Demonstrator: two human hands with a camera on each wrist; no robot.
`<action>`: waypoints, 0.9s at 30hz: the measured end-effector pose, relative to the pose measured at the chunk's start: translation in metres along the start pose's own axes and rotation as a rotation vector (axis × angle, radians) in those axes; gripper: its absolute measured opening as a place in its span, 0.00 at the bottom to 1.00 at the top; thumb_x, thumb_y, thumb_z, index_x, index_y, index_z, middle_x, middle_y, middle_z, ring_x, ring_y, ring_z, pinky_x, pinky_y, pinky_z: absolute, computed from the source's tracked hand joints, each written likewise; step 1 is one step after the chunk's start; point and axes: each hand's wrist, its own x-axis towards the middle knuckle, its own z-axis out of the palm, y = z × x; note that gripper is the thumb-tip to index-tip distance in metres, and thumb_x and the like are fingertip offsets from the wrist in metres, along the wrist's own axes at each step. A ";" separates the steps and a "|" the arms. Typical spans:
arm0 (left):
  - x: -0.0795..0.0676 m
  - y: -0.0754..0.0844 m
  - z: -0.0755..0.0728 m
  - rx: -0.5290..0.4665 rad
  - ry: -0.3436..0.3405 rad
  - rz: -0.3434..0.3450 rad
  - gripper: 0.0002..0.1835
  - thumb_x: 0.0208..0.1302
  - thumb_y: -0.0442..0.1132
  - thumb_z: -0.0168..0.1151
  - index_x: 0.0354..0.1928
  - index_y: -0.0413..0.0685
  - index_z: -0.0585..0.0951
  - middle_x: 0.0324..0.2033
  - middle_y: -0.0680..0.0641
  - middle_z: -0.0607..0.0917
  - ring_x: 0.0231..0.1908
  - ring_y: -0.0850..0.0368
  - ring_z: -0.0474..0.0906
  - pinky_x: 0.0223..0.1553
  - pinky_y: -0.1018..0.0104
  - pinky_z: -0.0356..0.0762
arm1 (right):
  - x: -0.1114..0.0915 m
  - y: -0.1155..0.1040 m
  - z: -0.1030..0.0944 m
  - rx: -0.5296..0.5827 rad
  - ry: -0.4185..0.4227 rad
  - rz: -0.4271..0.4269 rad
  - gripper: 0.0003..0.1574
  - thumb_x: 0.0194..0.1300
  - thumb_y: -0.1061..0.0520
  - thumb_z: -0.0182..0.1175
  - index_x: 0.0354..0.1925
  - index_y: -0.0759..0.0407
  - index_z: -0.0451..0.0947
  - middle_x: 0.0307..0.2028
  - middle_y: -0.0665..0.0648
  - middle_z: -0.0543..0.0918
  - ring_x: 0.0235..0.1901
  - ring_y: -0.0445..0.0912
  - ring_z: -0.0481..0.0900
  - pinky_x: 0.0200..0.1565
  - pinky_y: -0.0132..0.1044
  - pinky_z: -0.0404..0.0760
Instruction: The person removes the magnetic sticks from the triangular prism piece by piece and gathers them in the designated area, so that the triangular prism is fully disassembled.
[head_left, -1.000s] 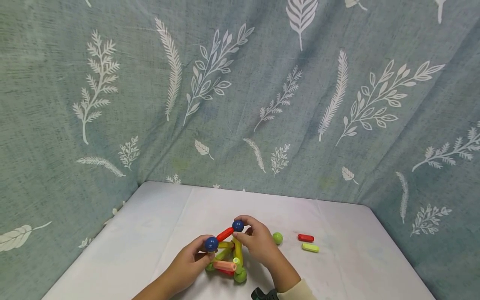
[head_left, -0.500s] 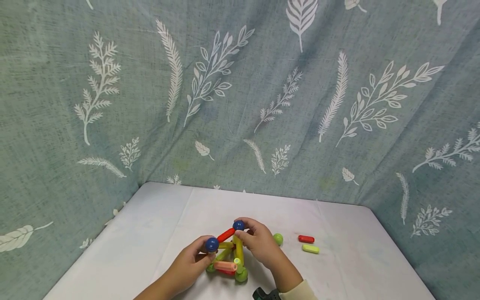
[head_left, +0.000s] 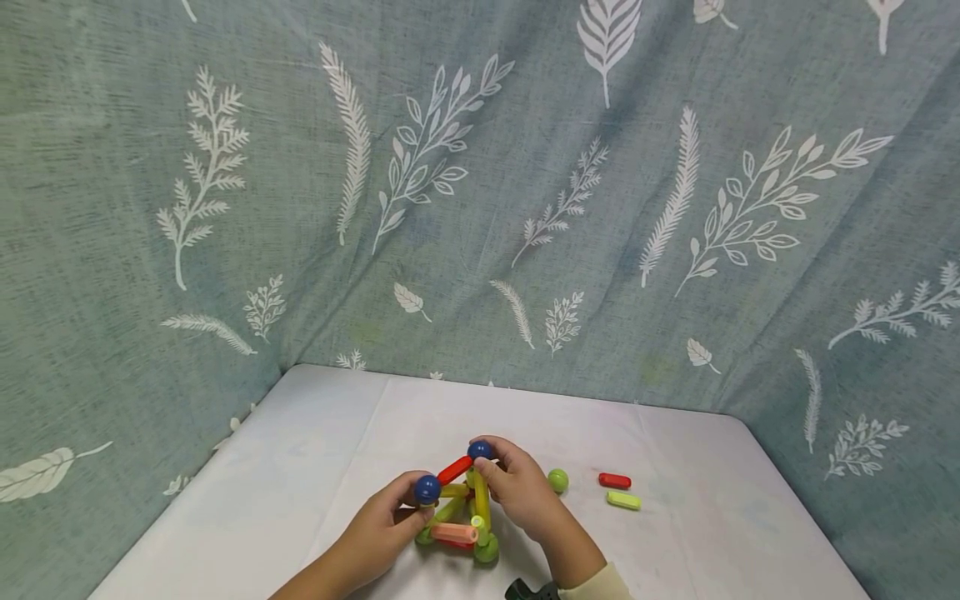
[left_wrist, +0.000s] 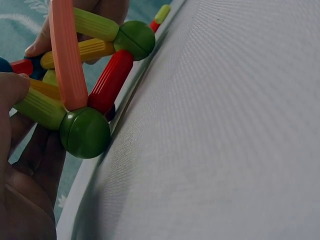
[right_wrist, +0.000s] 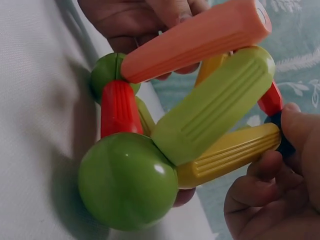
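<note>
A toy frame of magnetic sticks and balls stands on the white table, held by both hands. My left hand (head_left: pixel 382 521) grips the left blue ball (head_left: pixel 427 489) at the top, thumb below it and fingers behind. My right hand (head_left: pixel 521 487) pinches the other blue ball (head_left: pixel 481 451) between thumb and fingers. A red stick (head_left: pixel 454 470) joins the two balls. Green balls (right_wrist: pixel 127 181) form the base, linked by another red stick (left_wrist: pixel 111 82). From these lean a salmon stick (right_wrist: pixel 197 42), a lime stick (right_wrist: pixel 215 102) and a yellow stick (right_wrist: pixel 230 155). The frame's far side is partly hidden.
To the right of the frame lie a loose green ball (head_left: pixel 557 481), a short red stick (head_left: pixel 615 481) and a short lime stick (head_left: pixel 623 501). A green leaf-patterned cloth (head_left: pixel 480 208) hangs behind the table (head_left: pixel 337 417) and along its sides.
</note>
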 end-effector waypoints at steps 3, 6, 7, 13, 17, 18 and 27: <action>0.000 -0.001 0.000 0.010 0.002 0.007 0.19 0.72 0.42 0.68 0.61 0.56 0.78 0.53 0.48 0.86 0.53 0.56 0.83 0.54 0.69 0.83 | 0.000 0.000 0.001 -0.017 0.017 0.006 0.18 0.78 0.45 0.59 0.63 0.40 0.78 0.54 0.52 0.81 0.41 0.48 0.77 0.40 0.38 0.80; 0.000 -0.001 0.000 0.015 0.005 0.008 0.18 0.72 0.42 0.68 0.61 0.56 0.78 0.53 0.48 0.86 0.52 0.57 0.83 0.53 0.72 0.82 | 0.001 0.001 0.003 -0.016 0.027 0.016 0.18 0.78 0.46 0.59 0.63 0.39 0.78 0.54 0.53 0.81 0.44 0.49 0.78 0.42 0.40 0.81; -0.001 -0.001 0.000 0.016 0.006 0.009 0.18 0.72 0.42 0.68 0.61 0.56 0.78 0.52 0.48 0.86 0.52 0.57 0.83 0.52 0.73 0.82 | 0.001 0.001 0.004 -0.015 0.030 0.022 0.18 0.78 0.46 0.60 0.63 0.40 0.78 0.54 0.52 0.81 0.45 0.49 0.79 0.43 0.40 0.82; 0.000 -0.004 0.000 -0.010 -0.012 0.025 0.18 0.72 0.41 0.68 0.62 0.57 0.78 0.53 0.48 0.86 0.53 0.57 0.83 0.54 0.69 0.83 | 0.001 0.001 0.008 0.010 0.039 0.063 0.20 0.78 0.46 0.59 0.64 0.44 0.77 0.55 0.53 0.83 0.48 0.48 0.80 0.48 0.42 0.86; -0.001 -0.004 0.000 -0.027 -0.022 0.035 0.19 0.73 0.41 0.67 0.62 0.55 0.77 0.53 0.47 0.86 0.52 0.57 0.83 0.54 0.69 0.83 | 0.000 0.001 0.009 0.051 0.026 0.077 0.21 0.79 0.47 0.58 0.66 0.45 0.76 0.56 0.55 0.83 0.51 0.48 0.82 0.53 0.45 0.88; -0.001 -0.004 0.000 -0.025 -0.023 0.036 0.19 0.73 0.42 0.67 0.62 0.55 0.77 0.53 0.47 0.86 0.52 0.58 0.83 0.54 0.69 0.83 | 0.000 0.001 0.009 0.058 0.024 0.077 0.21 0.80 0.48 0.58 0.66 0.46 0.76 0.57 0.55 0.82 0.51 0.49 0.82 0.53 0.46 0.88; 0.000 -0.003 0.000 -0.022 -0.020 0.031 0.19 0.73 0.42 0.67 0.63 0.55 0.77 0.53 0.47 0.86 0.51 0.59 0.83 0.54 0.69 0.83 | -0.001 0.002 0.010 0.098 0.011 0.093 0.23 0.80 0.47 0.56 0.68 0.49 0.74 0.58 0.57 0.82 0.53 0.50 0.82 0.53 0.47 0.88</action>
